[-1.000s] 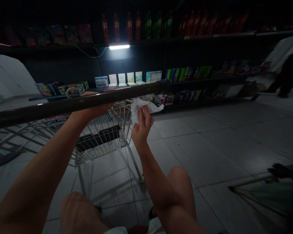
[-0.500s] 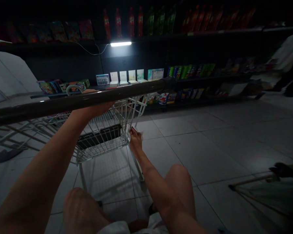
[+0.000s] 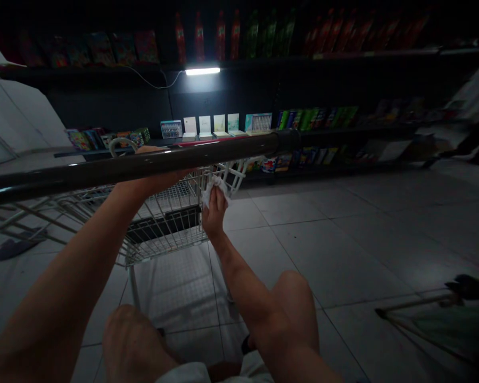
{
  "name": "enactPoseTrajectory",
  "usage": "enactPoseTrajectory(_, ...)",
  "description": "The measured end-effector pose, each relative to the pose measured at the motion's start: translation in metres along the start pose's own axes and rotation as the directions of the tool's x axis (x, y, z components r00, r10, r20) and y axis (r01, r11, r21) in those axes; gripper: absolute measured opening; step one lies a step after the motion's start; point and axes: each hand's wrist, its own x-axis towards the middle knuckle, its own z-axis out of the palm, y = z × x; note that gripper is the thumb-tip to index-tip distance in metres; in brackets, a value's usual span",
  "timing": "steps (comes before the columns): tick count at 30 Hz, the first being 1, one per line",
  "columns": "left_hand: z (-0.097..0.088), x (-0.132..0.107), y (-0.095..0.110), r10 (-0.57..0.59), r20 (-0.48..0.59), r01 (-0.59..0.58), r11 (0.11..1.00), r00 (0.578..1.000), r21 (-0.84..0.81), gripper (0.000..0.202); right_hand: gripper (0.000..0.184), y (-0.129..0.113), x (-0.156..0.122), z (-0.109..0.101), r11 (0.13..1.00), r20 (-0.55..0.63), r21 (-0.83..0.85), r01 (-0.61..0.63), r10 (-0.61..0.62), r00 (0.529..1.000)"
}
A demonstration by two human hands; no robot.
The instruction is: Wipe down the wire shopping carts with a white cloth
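A wire shopping cart (image 3: 165, 242) stands in front of me, its dark handlebar (image 3: 143, 163) crossing the view. My left hand (image 3: 159, 182) is at the handlebar, partly covered by it; it looks closed on the cart, though the fingertips are hidden. My right hand (image 3: 214, 213) holds a crumpled white cloth (image 3: 216, 187), perhaps a tissue, against the upright at the basket's right rear corner. Its fingers lie together over the cloth. A black panel (image 3: 163, 224) is fixed to the near side of the basket.
Dark shelves behind the cart carry red bottles (image 3: 221, 34), green bottles (image 3: 269, 34), upright cards (image 3: 205, 125) and boxed goods. A lit tube lamp (image 3: 203, 71) hangs there. Another cart's handle (image 3: 415, 304) shows at right. A person (image 3: 477, 101) stands far right. Tiled floor lies around.
My right hand has moved up along the cart's right upright, and the white cloth now shows spread around its fingers. My left hand stays at the handlebar. The view has shifted slightly.
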Motion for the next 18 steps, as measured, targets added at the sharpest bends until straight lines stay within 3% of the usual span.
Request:
enactPoseTrajectory(2,-0.004,-0.001,0.002,-0.025,0.048,0.021,0.997,0.999,0.08,0.054,0.062,0.007,-0.032,0.01,0.999,0.036,-0.007,-0.039,0.039,0.999)
enactPoseTrajectory(5,-0.01,-0.002,0.007,-0.043,0.095,0.022,0.978,0.995,0.21,0.052,0.062,-0.001,-0.043,-0.013,0.997,0.007,0.072,0.0,-0.001,1.0)
enactPoseTrajectory(8,-0.012,-0.002,0.011,-0.034,0.144,-0.008,0.96,0.989,0.282,0.047,0.062,-0.031,0.003,-0.06,0.99,-0.07,0.113,0.084,-0.077,0.995)
enactPoseTrajectory(11,-0.009,-0.001,0.013,-0.03,0.138,-0.013,0.953,0.99,0.304,0.045,0.059,-0.068,0.07,-0.095,0.998,-0.058,-0.012,0.057,-0.057,0.997)
enactPoseTrajectory(14,-0.002,0.001,0.013,-0.041,0.082,0.017,0.962,0.996,0.272,0.04,0.057,-0.099,0.111,-0.102,0.997,0.05,-0.063,0.041,-0.038,0.998)
enactPoseTrajectory(18,0.007,-0.002,0.013,-0.063,0.018,0.058,0.973,0.998,0.224,0.035,0.051,-0.112,0.118,-0.102,0.993,0.151,-0.069,0.091,-0.079,0.985)
